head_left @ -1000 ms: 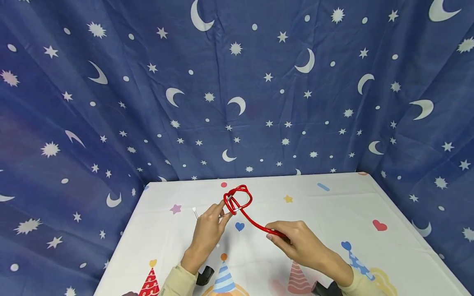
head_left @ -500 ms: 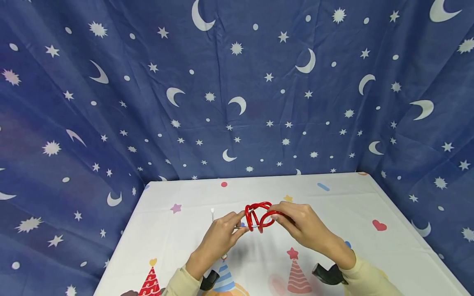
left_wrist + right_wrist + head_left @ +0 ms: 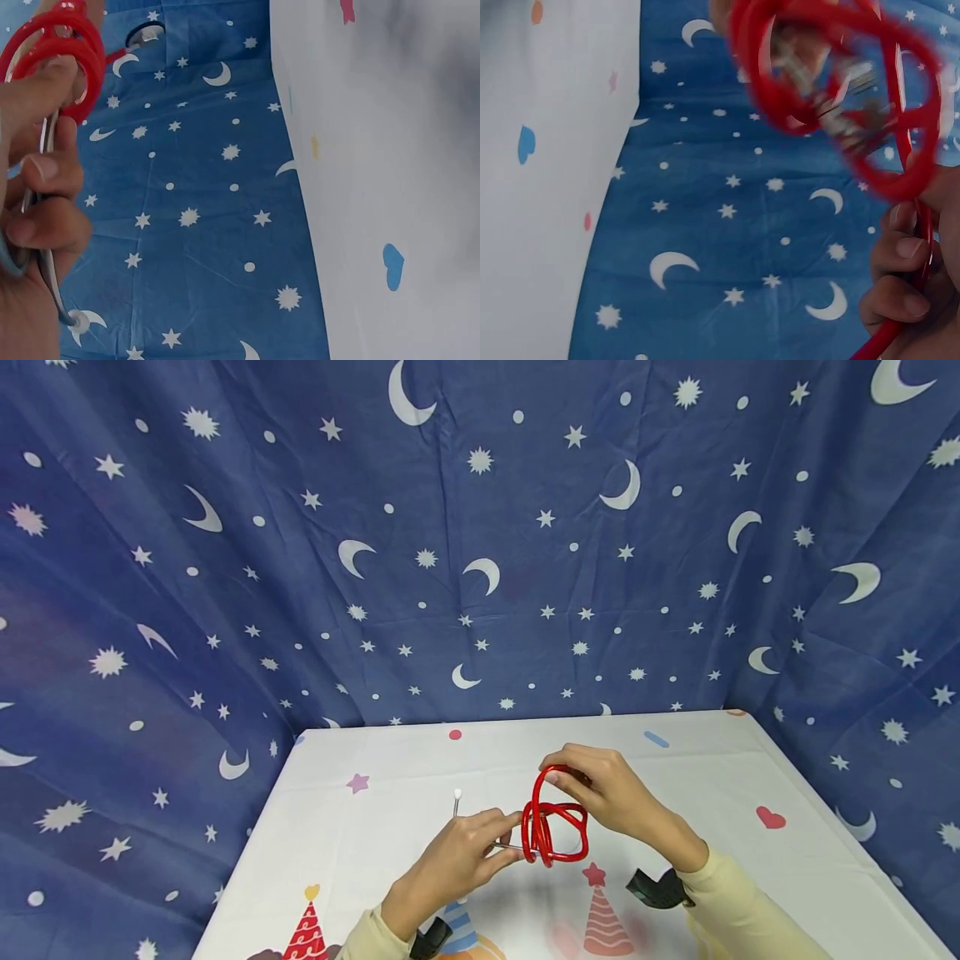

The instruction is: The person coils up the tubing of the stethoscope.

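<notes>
A stethoscope with red tubing (image 3: 557, 832) is held above the white table (image 3: 360, 843), its tubing wound into a few loops. My left hand (image 3: 513, 845) pinches the metal ear tubes (image 3: 455, 807) beside the coil, and a white ear tip (image 3: 457, 794) sticks out to the left. My right hand (image 3: 561, 778) grips the top loop of the tubing from the right. In the left wrist view, curled fingers (image 3: 45, 176) hold the metal tubes (image 3: 49, 279) under the red loops (image 3: 71, 46). The right wrist view shows the blurred red coil (image 3: 769, 86) close up, and fingers (image 3: 904, 285) wrapped round a strand.
The table carries a white cloth printed with party hats (image 3: 602, 927), hearts (image 3: 768, 817) and stars. A blue curtain with moons and stars (image 3: 480, 543) hangs behind and on both sides. Black wrist mounts (image 3: 657, 888) sit on both forearms.
The red tubing was stretched out between the hands and is now gathered into loops. Both hands have shifted right, and the right hand has risen over the coil.
</notes>
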`<state>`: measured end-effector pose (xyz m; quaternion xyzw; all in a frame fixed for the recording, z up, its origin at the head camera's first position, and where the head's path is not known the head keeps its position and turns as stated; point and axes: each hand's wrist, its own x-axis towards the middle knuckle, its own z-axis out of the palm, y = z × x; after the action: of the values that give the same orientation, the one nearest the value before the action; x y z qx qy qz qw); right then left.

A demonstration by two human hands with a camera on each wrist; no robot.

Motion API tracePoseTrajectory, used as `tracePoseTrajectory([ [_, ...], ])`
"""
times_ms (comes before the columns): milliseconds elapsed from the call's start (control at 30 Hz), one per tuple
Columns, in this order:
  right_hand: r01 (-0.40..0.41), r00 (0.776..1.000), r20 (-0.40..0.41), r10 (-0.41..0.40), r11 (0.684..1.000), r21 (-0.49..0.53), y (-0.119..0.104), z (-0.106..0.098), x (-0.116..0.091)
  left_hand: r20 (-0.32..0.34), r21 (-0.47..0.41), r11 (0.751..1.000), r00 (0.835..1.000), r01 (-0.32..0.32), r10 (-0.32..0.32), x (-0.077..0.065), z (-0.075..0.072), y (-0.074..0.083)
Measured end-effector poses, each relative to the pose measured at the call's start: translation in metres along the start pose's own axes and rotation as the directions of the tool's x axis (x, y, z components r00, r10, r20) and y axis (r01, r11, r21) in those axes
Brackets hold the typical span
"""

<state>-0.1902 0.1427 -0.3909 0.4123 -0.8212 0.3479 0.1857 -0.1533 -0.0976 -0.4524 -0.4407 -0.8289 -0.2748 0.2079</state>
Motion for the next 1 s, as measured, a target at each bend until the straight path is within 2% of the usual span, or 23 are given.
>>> tracePoseTrajectory([
  [167, -0.007, 1.000, 0.003, 0.007, 1.000, 0.011, 0.011, 0.003, -0.002, -0.032, -0.031, 0.998, 0.998, -0.060, 0.059, 0.001, -0.001, 0.004],
  [233, -0.039, 0.999, 0.008, 0.039, 0.999, 0.017, 0.015, 0.005, -0.002, -0.053, -0.058, 0.997, 0.997, -0.054, 0.051, 0.002, -0.002, 0.004],
  [333, -0.097, 0.995, 0.024, 0.096, 0.994, 0.044, 0.021, 0.009, -0.004, -0.089, -0.116, 0.993, 0.996, -0.017, 0.006, 0.004, -0.003, 0.002],
  [467, -0.150, 0.988, 0.035, 0.147, 0.985, 0.081, 0.028, 0.015, -0.008, -0.151, -0.157, 0.988, 0.988, 0.005, -0.029, 0.005, -0.004, -0.002],
  [567, -0.165, 0.986, 0.032, 0.163, 0.982, 0.088, 0.032, 0.019, -0.010, -0.211, -0.163, 0.987, 0.977, -0.013, -0.022, 0.006, -0.004, -0.006],
  [667, -0.188, 0.982, 0.033, 0.186, 0.980, 0.070, 0.035, 0.022, -0.013, -0.265, -0.196, 0.981, 0.963, -0.011, -0.042, 0.006, -0.007, -0.009],
  [833, -0.231, 0.973, 0.025, 0.231, 0.973, 0.003, 0.035, 0.025, -0.023, -0.339, -0.229, 0.972, 0.932, 0.050, -0.128, 0.004, -0.012, -0.015],
  [1000, -0.253, 0.967, 0.044, 0.253, 0.968, -0.009, 0.031, 0.030, -0.032, -0.371, -0.229, 0.968, 0.910, 0.104, -0.186, 0.000, -0.012, -0.021],
])
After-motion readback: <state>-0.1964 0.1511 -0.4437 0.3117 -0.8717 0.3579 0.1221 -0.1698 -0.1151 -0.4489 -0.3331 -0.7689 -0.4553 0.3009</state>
